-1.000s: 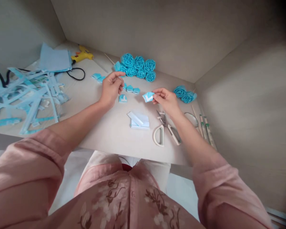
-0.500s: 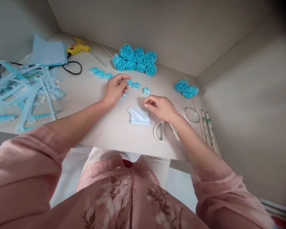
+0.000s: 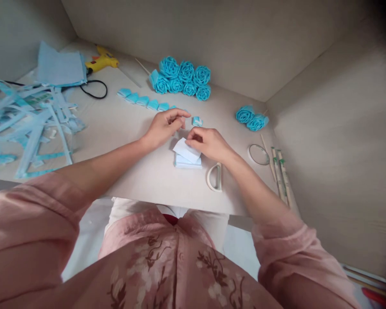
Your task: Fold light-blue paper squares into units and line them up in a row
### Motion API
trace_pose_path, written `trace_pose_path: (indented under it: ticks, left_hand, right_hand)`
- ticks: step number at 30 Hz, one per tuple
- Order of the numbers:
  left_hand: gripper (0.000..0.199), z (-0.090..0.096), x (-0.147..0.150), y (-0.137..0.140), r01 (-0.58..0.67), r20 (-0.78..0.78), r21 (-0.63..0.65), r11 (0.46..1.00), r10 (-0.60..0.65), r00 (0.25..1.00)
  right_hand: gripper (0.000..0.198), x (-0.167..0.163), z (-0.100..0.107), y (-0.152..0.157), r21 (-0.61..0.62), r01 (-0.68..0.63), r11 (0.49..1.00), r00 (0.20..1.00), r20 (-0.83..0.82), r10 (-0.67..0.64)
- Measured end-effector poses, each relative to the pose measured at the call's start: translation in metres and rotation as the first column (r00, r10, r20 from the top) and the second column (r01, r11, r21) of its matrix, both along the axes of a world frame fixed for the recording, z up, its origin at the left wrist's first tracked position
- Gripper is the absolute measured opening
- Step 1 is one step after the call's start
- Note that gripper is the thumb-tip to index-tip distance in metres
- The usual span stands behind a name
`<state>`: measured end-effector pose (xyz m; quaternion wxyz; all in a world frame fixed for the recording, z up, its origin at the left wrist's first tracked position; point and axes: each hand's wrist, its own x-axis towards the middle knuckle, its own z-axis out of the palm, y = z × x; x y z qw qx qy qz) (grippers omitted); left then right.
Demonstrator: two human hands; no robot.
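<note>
Between the thumb and fingers of my right hand (image 3: 209,142) is a white fabric piece (image 3: 187,150), pinched at its upper right edge. It lies tilted over a small stack of pale blue fabric pieces (image 3: 188,162). My left hand (image 3: 165,126) hovers to the left, open and slightly curled, with the index finger stretched out and nothing visible in it. Just beyond the left fingers runs a row of folded blue fabric petals (image 3: 142,101), its right end partly hidden by the hand. A single folded blue piece (image 3: 197,121) lies between the two hands.
Several blue fabric roses (image 3: 186,72) lie at the back, and more roses (image 3: 252,119) at the right. A yellow glue gun (image 3: 101,61), blue sheets (image 3: 61,66) and fabric scraps (image 3: 32,128) fill the left. Scissors (image 3: 215,178), a tape roll (image 3: 259,154) and sticks (image 3: 279,176) lie right.
My right hand has moved slightly left and down and taken hold of the white fabric piece, which is now lifted and turned. My left hand has moved right, uncovering more of the petal row.
</note>
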<state>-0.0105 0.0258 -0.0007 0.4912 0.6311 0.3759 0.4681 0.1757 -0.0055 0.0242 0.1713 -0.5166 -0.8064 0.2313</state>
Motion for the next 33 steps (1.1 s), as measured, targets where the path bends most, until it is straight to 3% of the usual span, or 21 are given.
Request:
trace_pose_path:
  ticks: [2,5,13,20,24,29,33]
  left_hand:
    - [0.035,0.003,0.000,-0.004,0.071,0.008,-0.008,0.997,-0.071,0.997]
    - [0.050,0.006,0.002,-0.010,0.125,0.026,-0.025,0.992,-0.125,0.992]
    - [0.053,0.004,0.007,-0.014,0.283,0.104,-0.180,0.942,-0.268,0.958]
    - [0.046,0.005,0.005,-0.011,0.215,0.287,-0.303,0.928,-0.127,0.949]
    - [0.042,0.001,0.005,-0.009,0.218,0.390,-0.352,0.910,-0.070,0.918]
    - [0.042,0.001,0.007,-0.012,0.253,0.428,-0.340,0.906,-0.091,0.899]
    - [0.046,0.002,0.008,-0.015,0.250,0.386,-0.322,0.913,-0.115,0.915]
  right_hand:
    - [0.010,0.006,0.007,-0.001,-0.004,-0.018,1.000,0.990,-0.141,0.017]
    - [0.011,0.010,0.016,-0.002,0.024,-0.017,1.000,0.973,-0.228,0.022]
    - [0.019,0.015,0.020,0.002,0.124,0.031,0.992,0.932,-0.363,0.016]
    - [0.031,0.033,0.009,-0.021,0.331,0.219,0.918,0.907,-0.415,-0.067]
    - [0.029,0.036,-0.001,-0.024,0.413,0.153,0.898,0.944,-0.329,-0.009]
    - [0.015,0.034,-0.010,-0.017,0.531,-0.001,0.848,0.973,-0.194,0.122]
    - [0.009,0.032,-0.013,-0.014,0.572,0.027,0.820,0.969,-0.218,0.120]
